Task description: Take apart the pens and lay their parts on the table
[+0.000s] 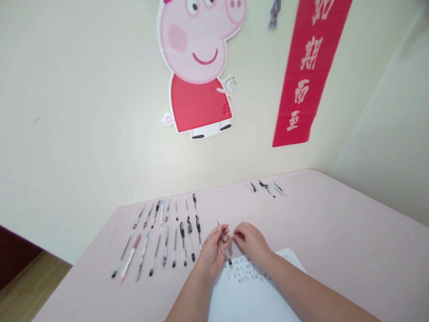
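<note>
A slim pen (228, 256) with a clear barrel and a dark lower end is pinched in my left hand (215, 250), its thin tip pointing up and its lower end over the paper. My right hand (253, 243) is just to the right, fingers curled and pressed together towards the pen. Whether anything small lies in those fingers is hidden. Under both wrists is a white sheet (251, 302) with rows of dark handwriting, partly covered by my right forearm.
Two rows of pens and refills, among them a pink pen (130, 258) and a black-capped pen (191, 239), lie on the pink tabletop (335, 223) to the left. Small pen parts (266, 188) lie near the back edge. Behind stands a wall with a pig sticker (201, 103) and red banner (298, 103).
</note>
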Motion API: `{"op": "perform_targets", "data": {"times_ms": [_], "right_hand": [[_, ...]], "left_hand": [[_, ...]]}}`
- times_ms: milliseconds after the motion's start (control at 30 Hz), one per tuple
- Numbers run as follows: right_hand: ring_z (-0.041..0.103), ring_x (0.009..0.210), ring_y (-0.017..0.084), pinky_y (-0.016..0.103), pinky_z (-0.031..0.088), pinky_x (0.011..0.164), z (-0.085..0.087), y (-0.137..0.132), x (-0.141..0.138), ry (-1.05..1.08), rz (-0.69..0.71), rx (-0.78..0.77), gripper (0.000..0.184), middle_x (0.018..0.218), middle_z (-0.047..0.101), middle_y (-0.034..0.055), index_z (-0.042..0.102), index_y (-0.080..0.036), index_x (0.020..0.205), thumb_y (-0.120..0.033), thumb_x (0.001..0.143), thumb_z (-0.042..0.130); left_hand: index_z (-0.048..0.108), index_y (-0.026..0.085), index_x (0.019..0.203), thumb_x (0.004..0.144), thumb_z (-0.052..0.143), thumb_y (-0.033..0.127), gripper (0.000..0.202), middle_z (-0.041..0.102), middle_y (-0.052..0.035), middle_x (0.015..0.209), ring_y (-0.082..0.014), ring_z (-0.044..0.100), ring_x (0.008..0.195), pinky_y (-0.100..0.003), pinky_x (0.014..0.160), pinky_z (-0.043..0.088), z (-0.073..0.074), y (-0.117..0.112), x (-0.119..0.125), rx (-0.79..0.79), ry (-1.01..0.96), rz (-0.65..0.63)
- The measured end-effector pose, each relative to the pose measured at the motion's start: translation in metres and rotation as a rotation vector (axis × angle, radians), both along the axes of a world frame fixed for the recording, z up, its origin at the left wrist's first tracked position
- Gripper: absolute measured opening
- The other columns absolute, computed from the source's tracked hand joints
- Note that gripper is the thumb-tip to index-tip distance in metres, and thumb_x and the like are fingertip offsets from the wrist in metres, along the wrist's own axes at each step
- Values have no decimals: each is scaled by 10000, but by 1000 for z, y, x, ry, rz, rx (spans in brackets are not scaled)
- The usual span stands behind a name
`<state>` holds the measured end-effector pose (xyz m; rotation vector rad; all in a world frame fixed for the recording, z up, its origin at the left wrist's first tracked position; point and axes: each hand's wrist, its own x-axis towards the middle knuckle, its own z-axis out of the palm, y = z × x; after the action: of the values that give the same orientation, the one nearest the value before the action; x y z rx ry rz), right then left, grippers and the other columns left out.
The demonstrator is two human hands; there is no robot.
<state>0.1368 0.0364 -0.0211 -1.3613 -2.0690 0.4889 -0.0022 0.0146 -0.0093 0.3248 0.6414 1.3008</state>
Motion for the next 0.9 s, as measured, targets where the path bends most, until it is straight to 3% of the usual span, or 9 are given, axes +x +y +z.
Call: {"op": "perform_targets", "data": {"times_ms": [200, 367, 467, 633, 900], "right_hand": [[529, 764, 170, 271, 392, 710, -1, 1, 1, -20, 18, -6, 71, 765, 586, 33, 629, -190, 757, -159, 748, 565], [532, 816, 190, 300, 398, 737, 3, 0, 0, 112, 37, 65, 163, 866, 581, 53, 601, -201, 928, -208, 783, 526], [515, 722, 172, 285, 388, 669, 8, -3, -2, 203, 38, 77, 109, 795, 563, 33, 563, -207, 837, -242, 829, 460], [461, 613, 150, 260, 341, 590, 8, -7, -4, 276, 60, 10, 313, 639, 493, -2, 484, -207, 661, -346, 901, 339], [462, 599, 151, 256, 330, 582, 2, -3, -2, 314, 60, -30, 396, 596, 471, -6, 453, -200, 610, -407, 910, 300]], "left_hand": [[656, 92, 761, 739, 640, 146, 60, 617, -54, 772, -79, 577, 647, -182, 613, 491, -1, 3, -2, -59, 50, 107], [661, 117, 811, 684, 709, 238, 182, 606, -4, 736, -42, 533, 536, -162, 524, 467, -2, 4, -6, 5, 88, 111], [647, 121, 819, 707, 692, 233, 165, 584, 11, 691, -26, 501, 498, -130, 457, 425, -2, 5, -7, 14, 53, 124], [625, 106, 755, 792, 587, 135, 60, 587, -2, 696, -19, 508, 512, -122, 496, 452, 0, 7, -7, -3, -13, 246], [611, 116, 767, 812, 556, 124, 72, 603, -10, 714, -31, 550, 538, -129, 538, 491, -1, 9, -8, -10, -10, 292]]}}
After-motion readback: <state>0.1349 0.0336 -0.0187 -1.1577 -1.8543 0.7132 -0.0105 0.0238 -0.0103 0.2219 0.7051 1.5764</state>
